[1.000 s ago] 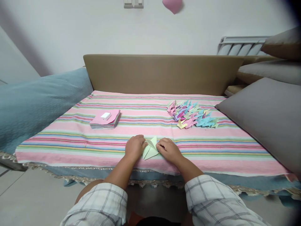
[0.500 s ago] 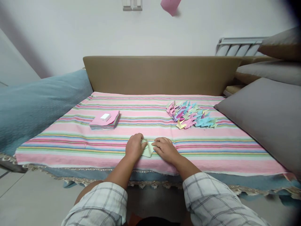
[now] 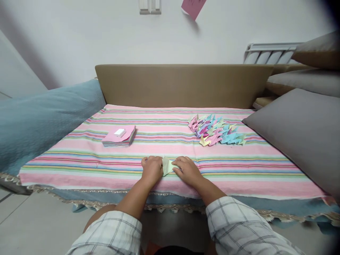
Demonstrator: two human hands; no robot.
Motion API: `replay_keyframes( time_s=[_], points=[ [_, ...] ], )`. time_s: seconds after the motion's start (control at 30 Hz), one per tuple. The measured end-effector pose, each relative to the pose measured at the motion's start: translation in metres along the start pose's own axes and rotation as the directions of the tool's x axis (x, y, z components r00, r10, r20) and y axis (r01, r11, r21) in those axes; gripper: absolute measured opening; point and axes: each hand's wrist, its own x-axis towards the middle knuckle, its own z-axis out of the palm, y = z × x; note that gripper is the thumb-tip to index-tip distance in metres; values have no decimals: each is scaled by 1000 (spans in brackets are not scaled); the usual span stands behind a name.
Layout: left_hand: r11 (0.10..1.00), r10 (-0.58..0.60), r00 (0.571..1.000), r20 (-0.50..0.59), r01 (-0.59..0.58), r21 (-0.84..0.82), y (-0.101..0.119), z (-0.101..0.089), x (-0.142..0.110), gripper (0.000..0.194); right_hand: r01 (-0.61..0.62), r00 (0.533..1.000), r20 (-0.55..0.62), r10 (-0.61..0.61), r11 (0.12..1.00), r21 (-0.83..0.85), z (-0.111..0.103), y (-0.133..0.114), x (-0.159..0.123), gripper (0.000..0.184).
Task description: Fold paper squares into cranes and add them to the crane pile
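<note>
A small pale green folded paper lies on the striped cloth near the front edge. My left hand is closed, its fingers curled and pressing on the paper's left side. My right hand pinches the paper's right side with its fingertips. Most of the paper is hidden between the two hands. Both forearms come out of checked sleeves.
A stack of coloured paper squares with a small white piece on top lies to the left. A heap of folded paper cranes sits at the back right. Grey cushions on the right, a blue blanket on the left, a tan backrest behind.
The green paper has been folded smaller; its lower flap, spread out earlier, is now tucked between my hands. My hands have closed in on it.
</note>
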Motion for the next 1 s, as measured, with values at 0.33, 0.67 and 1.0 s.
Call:
replay_keyframes(
  time_s=[0.33,0.67,1.0],
  points=[
    [1000,-7,999,36,8,-29,0,-1,0,13,-47,999,2,47,999,-25,2,-4,1,24],
    [990,6,996,90,7,-142,-10,0,0,23,-61,998,11,62,997,-51,4,-6,2,30],
    [993,13,995,103,-1,-118,-7,-2,1,22,-88,996,17,89,995,-39,6,-6,3,31]
  ],
)
